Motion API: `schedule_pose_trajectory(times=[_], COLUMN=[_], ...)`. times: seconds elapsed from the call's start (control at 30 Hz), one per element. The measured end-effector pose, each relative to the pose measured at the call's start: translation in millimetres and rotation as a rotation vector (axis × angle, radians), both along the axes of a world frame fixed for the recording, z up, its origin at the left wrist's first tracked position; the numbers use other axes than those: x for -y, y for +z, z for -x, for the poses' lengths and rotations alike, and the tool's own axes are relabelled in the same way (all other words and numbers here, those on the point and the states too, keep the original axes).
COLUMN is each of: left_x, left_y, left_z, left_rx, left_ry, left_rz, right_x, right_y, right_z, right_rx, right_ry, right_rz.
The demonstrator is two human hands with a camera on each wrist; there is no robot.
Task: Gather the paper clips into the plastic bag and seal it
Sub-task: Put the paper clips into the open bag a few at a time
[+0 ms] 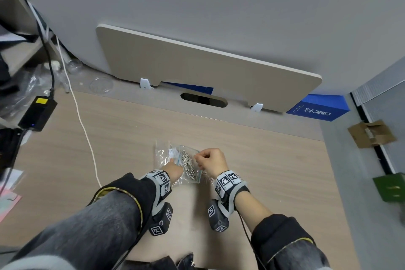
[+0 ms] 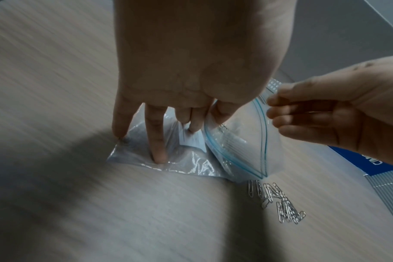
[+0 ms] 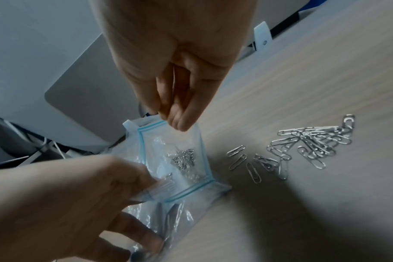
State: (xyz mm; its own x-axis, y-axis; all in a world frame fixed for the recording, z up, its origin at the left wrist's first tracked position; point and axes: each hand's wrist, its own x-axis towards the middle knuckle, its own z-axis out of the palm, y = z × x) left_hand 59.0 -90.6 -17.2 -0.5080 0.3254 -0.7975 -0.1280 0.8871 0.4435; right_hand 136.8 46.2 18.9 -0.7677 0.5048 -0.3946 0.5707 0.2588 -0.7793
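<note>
Right hand [image 3: 175, 67] pinches plastic bag [image 3: 175, 145] rim; left hand [image 3: 67, 203] grips opposite rim.

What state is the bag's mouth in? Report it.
Open. The right hand pinches one lip of the bag, the left hand holds the other, and the blue zip lines gape apart.

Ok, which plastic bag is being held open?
The blue-sealed zip bag, its rim pinched by the right hand; the crinkly bag lies flat under the left hand.

An office is suggested by the desk [image 1: 153, 129], with a partition panel [image 1: 208, 68] clamped along its far edge.
</note>
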Motion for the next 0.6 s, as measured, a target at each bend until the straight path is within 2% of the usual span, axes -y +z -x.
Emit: schedule_pose_trajectory(times=[0.1,0.17,0.23,0.33,0.43,0.6], left_x=[2,3,2,1,0,0], left_y=[0,3,4,3,3,6], left_z=[5,5,6,9,8,8], left_rx=[0.012,0.014,0.004,-0.013,-0.04,-0.07], left_ry=[-0.007,-0.008,-0.015,0.034,0.035,-0.067], left_rz=[0.0,0.013,0.014,-0.001,0.022,0.093], right_x=[-14,-25,-34,-35,-27,-15], right_y=[1,0,-4,-15,-27,-46], right_z=[-7,-16,-25,-35,-38,-38], right_rx=[-0.022,0.042,0.199,0.409,0.396,0.321], right_ry=[-0.096,-0.091,-0.004,0.27,0.452,0.552], right_rz=[-0.106,-0.207,-0.327,-0.465,-0.54,-0.64])
